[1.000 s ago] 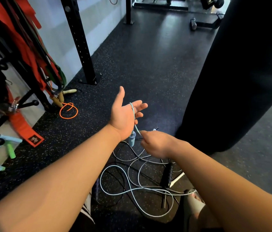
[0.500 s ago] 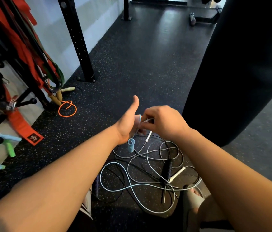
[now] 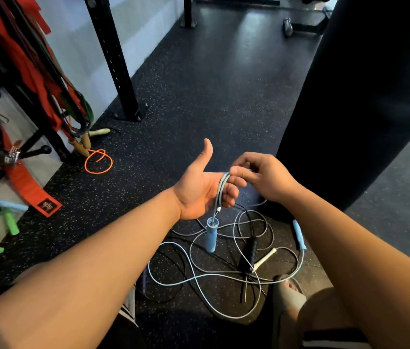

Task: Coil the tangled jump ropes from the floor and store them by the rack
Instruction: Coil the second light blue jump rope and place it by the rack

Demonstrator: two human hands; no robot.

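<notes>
speckled black rubber gym floor (image 3: 199,84); above it the left hand (image 3: 199,192), palm up and thumb raised, curls its fingers round loops of the light blue jump rope (image 3: 220,190). the right hand (image 3: 267,180) pinches the same thin cord there. its blue handle (image 3: 210,235) hangs below the palm, near vertical, cord end up; the rest lies tangled with a black jump rope (image 3: 250,250) on the floor

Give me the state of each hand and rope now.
Left hand: thumb up, fingers curled round rope loops.
Right hand: pinches light blue rope at left fingers.
Light blue rope: partly looped, rest tangled on floor.
Blue handle: dangles below left hand.
Black rope: tangled on floor.
Orange rope: looped on floor by rack.
</notes>
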